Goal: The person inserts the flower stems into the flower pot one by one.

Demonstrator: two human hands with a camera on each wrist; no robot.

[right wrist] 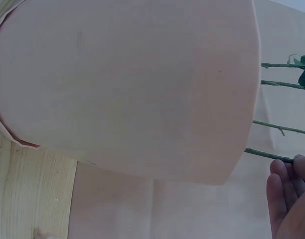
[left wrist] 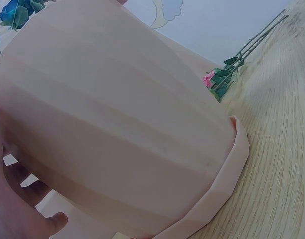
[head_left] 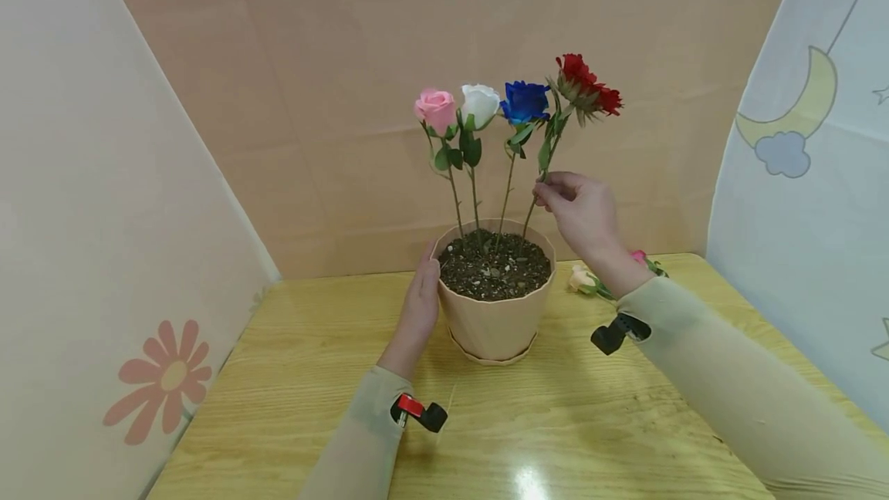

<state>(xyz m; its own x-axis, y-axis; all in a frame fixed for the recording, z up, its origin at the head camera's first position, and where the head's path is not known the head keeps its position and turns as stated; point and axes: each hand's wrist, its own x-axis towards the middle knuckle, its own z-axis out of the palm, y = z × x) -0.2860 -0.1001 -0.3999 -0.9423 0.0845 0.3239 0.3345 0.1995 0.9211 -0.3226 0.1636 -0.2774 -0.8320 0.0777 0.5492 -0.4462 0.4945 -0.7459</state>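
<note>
A pale peach flowerpot (head_left: pixel 491 324) full of dark soil (head_left: pixel 496 278) stands on a matching saucer (head_left: pixel 495 359). In it stand a pink rose (head_left: pixel 436 110), a white rose (head_left: pixel 481 105) and a blue rose (head_left: pixel 525 103). Thumb and fingers of my right hand (head_left: pixel 585 211) pinch the stem of a red flower (head_left: pixel 586 89), which leans right; the stem's lower end meets the soil at the pot's right side. My left hand (head_left: pixel 420 299) rests along the pot's left wall, fingers extended and partly hidden behind it. The right wrist view shows the pinched stem (right wrist: pixel 262 154) beside the rim.
On the wooden table (head_left: pixel 333 376), right of the pot, lie a cream rose (head_left: pixel 582 279) and a bright pink rose (head_left: pixel 639 256), partly behind my right wrist. A peach cloth (head_left: pixel 312 137) hangs behind; patterned white panels (head_left: pixel 785 199) flank the table.
</note>
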